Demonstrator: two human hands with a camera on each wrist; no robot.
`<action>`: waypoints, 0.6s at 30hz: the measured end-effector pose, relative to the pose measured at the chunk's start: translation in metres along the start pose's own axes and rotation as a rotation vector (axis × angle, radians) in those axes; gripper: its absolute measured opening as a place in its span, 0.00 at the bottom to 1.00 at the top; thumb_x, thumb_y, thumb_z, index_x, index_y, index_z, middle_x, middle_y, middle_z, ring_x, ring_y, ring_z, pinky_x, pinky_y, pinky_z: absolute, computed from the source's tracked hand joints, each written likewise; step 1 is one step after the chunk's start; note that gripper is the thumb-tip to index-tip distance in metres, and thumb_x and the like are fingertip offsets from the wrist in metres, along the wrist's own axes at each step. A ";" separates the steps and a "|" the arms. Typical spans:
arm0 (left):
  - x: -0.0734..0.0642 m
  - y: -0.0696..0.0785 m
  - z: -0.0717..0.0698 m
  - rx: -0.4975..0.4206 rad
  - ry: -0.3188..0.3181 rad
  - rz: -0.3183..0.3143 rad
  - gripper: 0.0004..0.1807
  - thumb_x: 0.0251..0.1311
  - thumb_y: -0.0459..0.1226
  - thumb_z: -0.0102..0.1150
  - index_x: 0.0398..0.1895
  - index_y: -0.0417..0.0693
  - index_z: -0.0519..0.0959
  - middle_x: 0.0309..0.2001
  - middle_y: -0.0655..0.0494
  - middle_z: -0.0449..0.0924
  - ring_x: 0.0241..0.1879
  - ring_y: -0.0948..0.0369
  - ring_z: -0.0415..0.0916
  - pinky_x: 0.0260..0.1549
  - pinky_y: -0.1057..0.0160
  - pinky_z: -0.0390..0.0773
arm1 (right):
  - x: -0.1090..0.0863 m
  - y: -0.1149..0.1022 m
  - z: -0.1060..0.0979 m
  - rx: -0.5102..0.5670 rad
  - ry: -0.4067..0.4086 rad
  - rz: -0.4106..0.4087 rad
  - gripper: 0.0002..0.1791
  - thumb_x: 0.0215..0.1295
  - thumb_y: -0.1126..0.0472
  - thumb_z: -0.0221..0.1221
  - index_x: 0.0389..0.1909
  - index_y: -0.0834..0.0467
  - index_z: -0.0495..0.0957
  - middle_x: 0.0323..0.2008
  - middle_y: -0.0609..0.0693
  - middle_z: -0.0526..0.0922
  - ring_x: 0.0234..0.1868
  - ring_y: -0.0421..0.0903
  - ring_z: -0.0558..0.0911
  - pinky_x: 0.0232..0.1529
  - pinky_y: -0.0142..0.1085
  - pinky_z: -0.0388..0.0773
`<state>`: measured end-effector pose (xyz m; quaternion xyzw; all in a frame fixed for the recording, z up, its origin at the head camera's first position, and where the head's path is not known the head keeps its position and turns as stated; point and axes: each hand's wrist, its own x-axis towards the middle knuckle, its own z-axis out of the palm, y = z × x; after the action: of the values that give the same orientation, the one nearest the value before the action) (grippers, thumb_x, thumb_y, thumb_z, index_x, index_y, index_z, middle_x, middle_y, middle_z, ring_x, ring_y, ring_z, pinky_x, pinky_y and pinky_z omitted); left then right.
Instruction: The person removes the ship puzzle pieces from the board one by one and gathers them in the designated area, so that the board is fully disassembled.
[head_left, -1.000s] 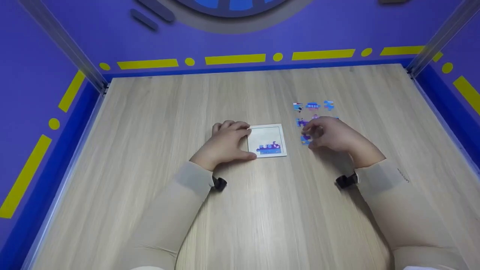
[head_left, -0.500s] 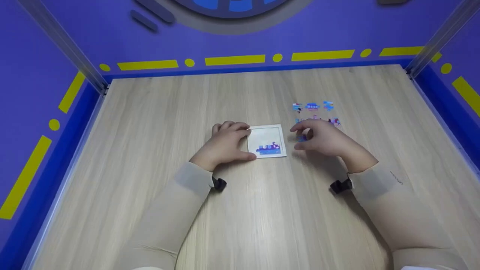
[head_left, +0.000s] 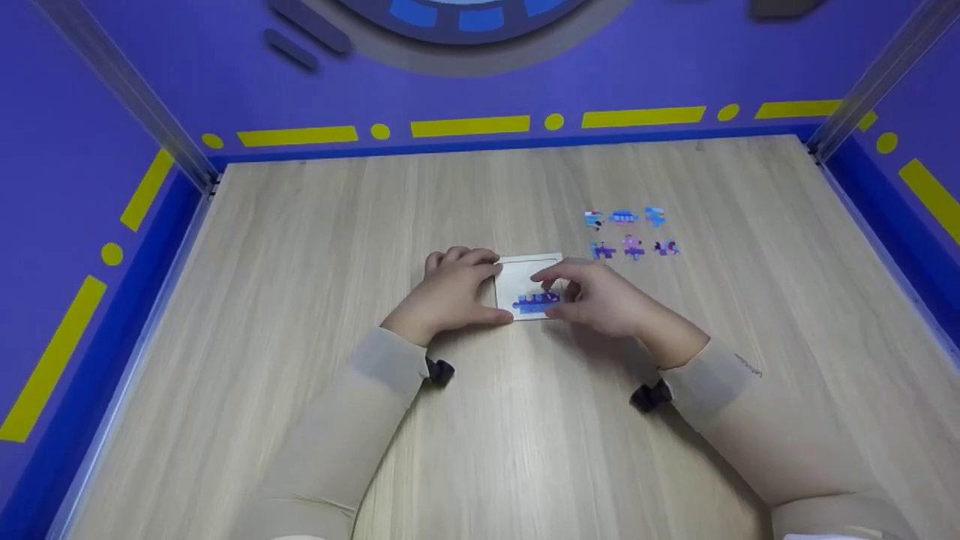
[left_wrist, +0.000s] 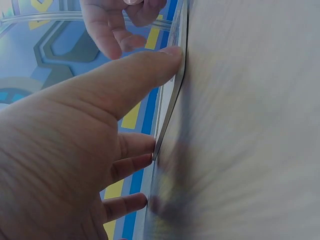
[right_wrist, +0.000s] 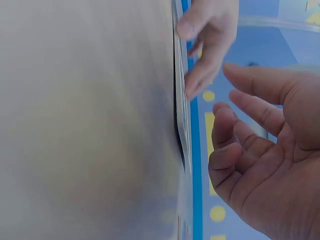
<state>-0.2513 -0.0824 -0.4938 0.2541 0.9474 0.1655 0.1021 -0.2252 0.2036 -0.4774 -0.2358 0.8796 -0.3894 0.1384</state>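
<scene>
In the head view, a shallow white puzzle board (head_left: 517,274) lies flat on the wooden table. Joined blue and purple jigsaw pieces (head_left: 534,304) sit along its lower part. My left hand (head_left: 454,292) steadies the board's left side, thumb at the near corner and fingers at the far one. Over the board's right edge hovers my right hand (head_left: 600,296), thumb and fingers bent and apart. The right wrist view shows that right hand (right_wrist: 265,145) with no piece visible between its fingers; a small one could be hidden. The left wrist view shows the left thumb (left_wrist: 145,70) on the board's edge.
Two rows of loose jigsaw pieces (head_left: 632,245) lie beyond and to the right of the board. Purple walls with yellow marks (head_left: 470,126) enclose the table (head_left: 337,225) at the back and both sides.
My right hand has moved left from the loose pieces to the board. The nearest loose piece, beside its fingers earlier, is out of sight now. The left hand has stayed on the board.
</scene>
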 end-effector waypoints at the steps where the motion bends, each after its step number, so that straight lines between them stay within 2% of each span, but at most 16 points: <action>1: 0.000 0.000 0.000 -0.003 0.001 0.002 0.50 0.63 0.68 0.75 0.82 0.53 0.77 0.86 0.56 0.70 0.85 0.44 0.62 0.81 0.32 0.55 | 0.001 -0.001 0.003 -0.003 -0.004 -0.012 0.27 0.73 0.66 0.74 0.71 0.57 0.85 0.63 0.59 0.87 0.44 0.49 0.83 0.45 0.36 0.80; 5: 0.000 0.000 0.000 -0.007 -0.001 0.002 0.50 0.63 0.68 0.75 0.82 0.53 0.77 0.86 0.56 0.70 0.85 0.43 0.62 0.81 0.31 0.55 | 0.003 -0.001 0.015 -0.036 -0.018 -0.027 0.24 0.76 0.64 0.71 0.70 0.55 0.87 0.67 0.60 0.86 0.54 0.53 0.85 0.57 0.47 0.84; 9: 0.000 0.000 0.000 -0.004 -0.002 0.001 0.50 0.63 0.68 0.75 0.83 0.53 0.77 0.86 0.55 0.70 0.85 0.43 0.62 0.82 0.31 0.55 | 0.004 0.000 0.023 -0.087 -0.022 -0.027 0.23 0.78 0.63 0.69 0.71 0.55 0.87 0.70 0.62 0.83 0.66 0.59 0.84 0.69 0.59 0.82; 15: 0.000 0.000 0.000 -0.004 0.003 0.002 0.50 0.63 0.67 0.76 0.82 0.52 0.77 0.85 0.55 0.70 0.85 0.43 0.63 0.81 0.32 0.56 | 0.005 0.001 0.028 -0.117 -0.007 -0.022 0.21 0.79 0.66 0.66 0.69 0.56 0.87 0.68 0.61 0.84 0.68 0.60 0.85 0.71 0.60 0.82; 18: 0.000 0.000 0.000 -0.005 0.006 0.001 0.50 0.62 0.68 0.76 0.82 0.52 0.77 0.86 0.56 0.70 0.85 0.43 0.63 0.81 0.33 0.56 | 0.005 0.001 0.028 -0.132 0.007 -0.005 0.22 0.79 0.66 0.66 0.71 0.56 0.86 0.68 0.61 0.82 0.64 0.59 0.85 0.68 0.58 0.83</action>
<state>-0.2512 -0.0820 -0.4934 0.2538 0.9472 0.1685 0.0997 -0.2179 0.1837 -0.4968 -0.2452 0.9032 -0.3317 0.1185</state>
